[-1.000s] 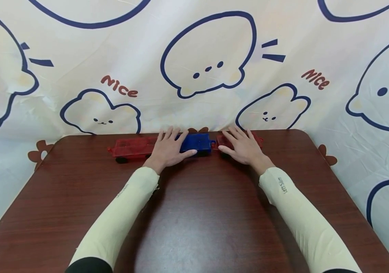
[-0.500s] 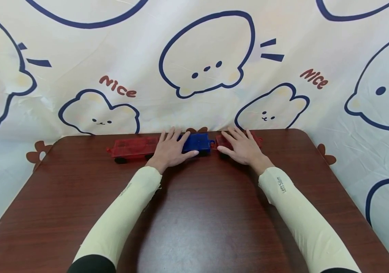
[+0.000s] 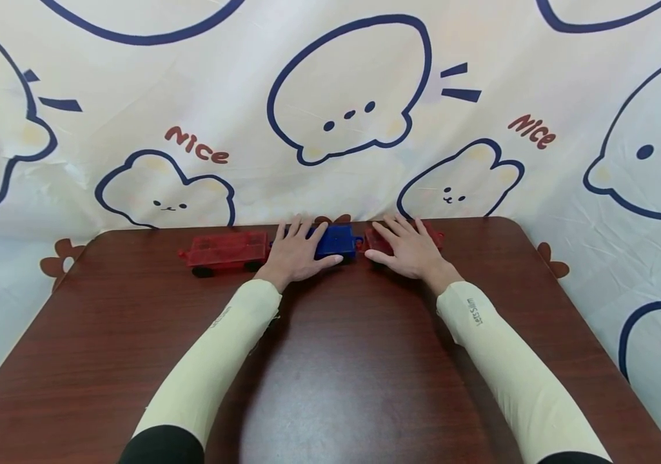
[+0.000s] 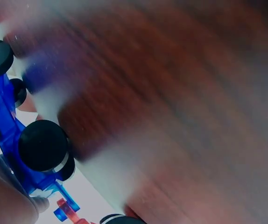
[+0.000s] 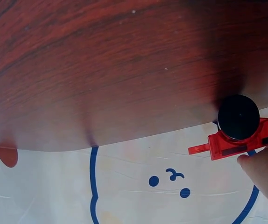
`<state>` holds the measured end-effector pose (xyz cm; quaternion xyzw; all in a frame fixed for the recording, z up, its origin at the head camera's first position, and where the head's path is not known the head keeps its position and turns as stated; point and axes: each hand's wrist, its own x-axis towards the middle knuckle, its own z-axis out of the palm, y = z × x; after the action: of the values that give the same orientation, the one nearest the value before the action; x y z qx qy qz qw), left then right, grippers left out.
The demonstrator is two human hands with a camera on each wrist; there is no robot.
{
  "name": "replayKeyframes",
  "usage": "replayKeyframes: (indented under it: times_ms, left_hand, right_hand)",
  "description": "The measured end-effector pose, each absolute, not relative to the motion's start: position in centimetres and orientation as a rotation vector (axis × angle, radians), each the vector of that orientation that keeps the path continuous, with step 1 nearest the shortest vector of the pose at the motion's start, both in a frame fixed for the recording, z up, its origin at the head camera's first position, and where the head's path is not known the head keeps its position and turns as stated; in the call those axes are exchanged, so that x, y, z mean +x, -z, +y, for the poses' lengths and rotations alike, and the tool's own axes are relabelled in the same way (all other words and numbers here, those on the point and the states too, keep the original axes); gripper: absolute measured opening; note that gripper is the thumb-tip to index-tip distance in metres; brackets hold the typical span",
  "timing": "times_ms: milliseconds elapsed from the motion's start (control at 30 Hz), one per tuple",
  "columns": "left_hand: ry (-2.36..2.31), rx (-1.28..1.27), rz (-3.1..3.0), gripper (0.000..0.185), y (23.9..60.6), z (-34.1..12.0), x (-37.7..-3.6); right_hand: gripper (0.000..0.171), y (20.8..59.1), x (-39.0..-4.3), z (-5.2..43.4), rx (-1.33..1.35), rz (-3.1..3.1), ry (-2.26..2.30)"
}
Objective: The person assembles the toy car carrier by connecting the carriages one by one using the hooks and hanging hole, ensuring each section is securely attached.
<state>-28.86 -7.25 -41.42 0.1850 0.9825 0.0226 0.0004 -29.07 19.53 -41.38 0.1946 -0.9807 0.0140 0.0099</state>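
Three see-through toy train cars on black wheels stand in a row along the table's far edge. My left hand [image 3: 294, 256] rests on the blue car [image 3: 338, 241], fingers spread and straight. Spread the same way, my right hand [image 3: 413, 256] lies over the right-hand red car [image 3: 375, 240] and covers most of it. A longer red car [image 3: 226, 248] is at the left end, untouched. Small couplers show between the blue car and the right red one. The left wrist view has the blue car [image 4: 5, 123] from its wheel side; the right wrist view has the red car's end [image 5: 227, 148].
The brown wooden table [image 3: 330, 361] has rounded far corners. A white cloth backdrop [image 3: 330, 187] with cartoon outlines hangs right behind the far edge and down both sides.
My left hand has slid a little to the right along the blue car, uncovering more of the left red car. My right hand stays on its car. The head view has shifted slightly.
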Motion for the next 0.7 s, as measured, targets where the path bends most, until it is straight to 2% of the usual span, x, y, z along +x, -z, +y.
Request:
replayKeyframes:
  times_ms: [700]
  left_hand:
    - [-0.053,0.548,3.085,0.099,41.65,-6.33,-29.46]
  right_hand:
    - [0.094,41.57,-29.19,19.73,0.594,-3.073,-0.013]
